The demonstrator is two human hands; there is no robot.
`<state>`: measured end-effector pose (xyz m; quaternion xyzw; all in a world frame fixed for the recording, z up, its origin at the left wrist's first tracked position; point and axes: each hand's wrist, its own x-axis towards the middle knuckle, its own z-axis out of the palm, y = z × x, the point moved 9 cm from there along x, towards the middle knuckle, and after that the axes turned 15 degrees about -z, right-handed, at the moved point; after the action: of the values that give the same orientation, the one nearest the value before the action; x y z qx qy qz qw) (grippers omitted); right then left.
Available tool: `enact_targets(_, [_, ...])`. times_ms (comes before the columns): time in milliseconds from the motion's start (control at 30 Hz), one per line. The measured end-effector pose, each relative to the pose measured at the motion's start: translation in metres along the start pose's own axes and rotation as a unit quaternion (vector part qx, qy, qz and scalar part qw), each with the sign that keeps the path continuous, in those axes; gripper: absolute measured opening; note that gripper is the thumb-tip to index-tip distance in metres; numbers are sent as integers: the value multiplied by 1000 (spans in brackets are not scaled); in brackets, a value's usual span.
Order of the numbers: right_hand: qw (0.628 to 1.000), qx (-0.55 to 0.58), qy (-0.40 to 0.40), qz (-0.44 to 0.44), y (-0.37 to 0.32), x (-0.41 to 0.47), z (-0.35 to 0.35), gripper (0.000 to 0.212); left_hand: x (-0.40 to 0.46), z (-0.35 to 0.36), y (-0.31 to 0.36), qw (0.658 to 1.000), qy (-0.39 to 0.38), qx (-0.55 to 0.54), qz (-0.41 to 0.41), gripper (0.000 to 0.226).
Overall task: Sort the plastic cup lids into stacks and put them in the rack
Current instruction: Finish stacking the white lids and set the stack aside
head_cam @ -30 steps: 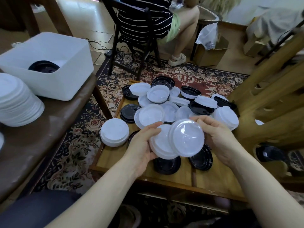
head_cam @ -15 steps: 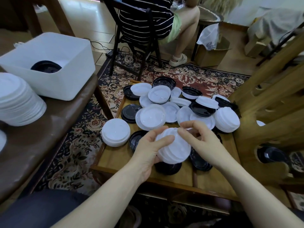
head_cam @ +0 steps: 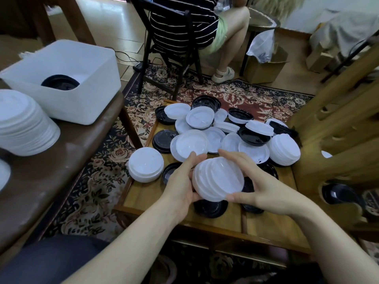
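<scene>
Left hand: curled round the left edge of a stack of white lids, thumb over the top rim, fingers underneath.
Right hand: clamped on the right side of the same stack, thumb at its lower edge, fingers arched over the far rim.
Held stack: nested white lids, tilted so that the open side faces the camera; it is kept just above the low wooden bench, apart from its surface.
Under the hands: black lids are seen lying flat on the low bench, partly hidden by the stack.
Left of the hands: a short white lid pile is set at the low bench's left edge.
Behind the hands: a loose heap of mixed lids, white and black, some overlapping, is spread across the far half of the low bench.
Right of the heap: a leaning white lid stack is propped near the wooden frame.
Far left: a white bin holding a black lid is placed on a dark brown bench; a tall stack of white lids stands beside it.
Floor: a patterned rug is laid beneath.
Background: a seated person on a black chair is seen from behind.
</scene>
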<state>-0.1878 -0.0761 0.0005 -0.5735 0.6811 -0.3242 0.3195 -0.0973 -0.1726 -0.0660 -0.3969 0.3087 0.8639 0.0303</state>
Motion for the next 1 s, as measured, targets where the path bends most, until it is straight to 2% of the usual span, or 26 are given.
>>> enact_targets(267, [999,-14,-25,-35,-3,2,6,88,1,11,-3,995,-46,81,23,47])
enact_targets(533, [999,-6,32,-1,9,4,1,89,1,7,5,998,-37,21,50,34])
enact_targets(700, [998,-7,67,7,12,7,2,92,1,1,8,998,-6,-7,58,21])
enact_targets(867, [998,-10,69,6,14,9,5,93,1,-1,7,998,12,-14,59,22])
enact_targets(1000, [996,-4,89,-4,13,9,5,84,1,1,6,998,7,-6,59,26])
